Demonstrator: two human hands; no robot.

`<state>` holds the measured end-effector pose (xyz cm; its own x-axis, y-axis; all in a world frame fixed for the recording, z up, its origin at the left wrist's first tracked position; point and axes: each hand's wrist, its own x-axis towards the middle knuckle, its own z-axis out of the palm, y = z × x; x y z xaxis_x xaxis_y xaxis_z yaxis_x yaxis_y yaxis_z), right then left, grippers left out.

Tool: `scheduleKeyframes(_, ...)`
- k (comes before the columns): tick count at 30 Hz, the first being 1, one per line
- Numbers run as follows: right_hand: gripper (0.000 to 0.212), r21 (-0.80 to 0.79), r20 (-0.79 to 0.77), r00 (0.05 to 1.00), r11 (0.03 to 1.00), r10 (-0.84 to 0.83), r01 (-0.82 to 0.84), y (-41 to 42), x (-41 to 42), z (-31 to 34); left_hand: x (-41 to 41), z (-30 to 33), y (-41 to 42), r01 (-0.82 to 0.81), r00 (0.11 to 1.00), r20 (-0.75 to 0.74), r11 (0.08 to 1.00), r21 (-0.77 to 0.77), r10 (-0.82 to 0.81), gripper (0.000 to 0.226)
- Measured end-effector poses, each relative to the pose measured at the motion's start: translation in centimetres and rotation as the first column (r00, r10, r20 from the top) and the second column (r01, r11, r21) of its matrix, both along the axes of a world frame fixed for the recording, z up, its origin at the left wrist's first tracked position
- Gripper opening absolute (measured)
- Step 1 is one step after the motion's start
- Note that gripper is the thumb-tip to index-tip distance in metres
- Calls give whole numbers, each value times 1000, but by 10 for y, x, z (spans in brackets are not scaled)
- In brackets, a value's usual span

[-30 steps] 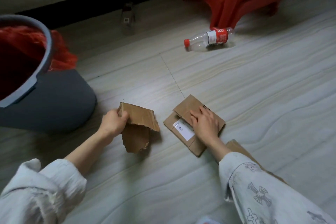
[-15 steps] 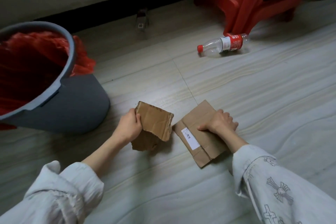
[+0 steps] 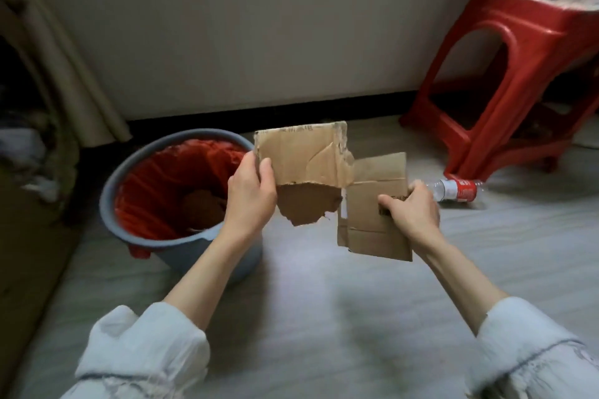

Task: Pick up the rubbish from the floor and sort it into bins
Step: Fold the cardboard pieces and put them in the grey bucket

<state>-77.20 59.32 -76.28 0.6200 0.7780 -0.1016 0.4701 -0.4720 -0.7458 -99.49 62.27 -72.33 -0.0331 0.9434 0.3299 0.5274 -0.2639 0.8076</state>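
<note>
Cardboard pieces [image 3: 301, 155] in both hands

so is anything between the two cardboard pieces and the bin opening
Nothing visible blocks the way. The left hand holds the torn cardboard up beside the bin, whose red-lined mouth is open. The right hand holds the flat cardboard further right, so the torn piece lies between it and the bin.

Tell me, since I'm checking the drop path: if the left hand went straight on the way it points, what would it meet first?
Probably the wall. The left hand, gripping the torn cardboard, points up and away, passing beside the grey bin, not over it; depth is unclear.
</note>
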Motion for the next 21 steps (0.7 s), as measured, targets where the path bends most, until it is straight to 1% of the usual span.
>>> scheduleKeyframes(2,33,141,-102,994,989,-35,49,20,-23,22,-28,23,18,-113,992,63,991,64,109,19)
scheduleKeyframes(4,33,257,-166,985,962,-50,92,34,-49,44,-61,37,32,-210,977,64,972,107,204,21)
scheduleKeyframes(5,33,299,-170,984,949,-47,97,39,-64,54,-78,40,37,-232,973,47,965,125,228,21)
scheduleKeyframes(7,30,368,-89,996,929,-4,36,48,-94,69,-113,42,45,-262,963,-21,956,133,267,22)
scheduleKeyframes(10,28,435,71,994,894,81,-104,54,-133,71,-152,28,54,-288,942,-168,957,48,292,27)
scheduleKeyframes(12,29,464,86,992,878,88,-118,54,-148,66,-166,12,62,-254,926,-292,967,-19,237,31)
scheduleKeyframes(14,29,481,54,996,872,77,-94,54,-158,60,-170,-4,70,-206,904,-396,976,-75,161,34)
scheduleKeyframes(17,29,490,29,998,870,51,-59,50,-160,52,-165,-21,84,-216,837,-541,956,-197,78,36)
scheduleKeyframes(21,29,496,9,998,867,60,-56,46,-152,46,-161,-39,95,-162,780,-619,923,-349,-97,27)
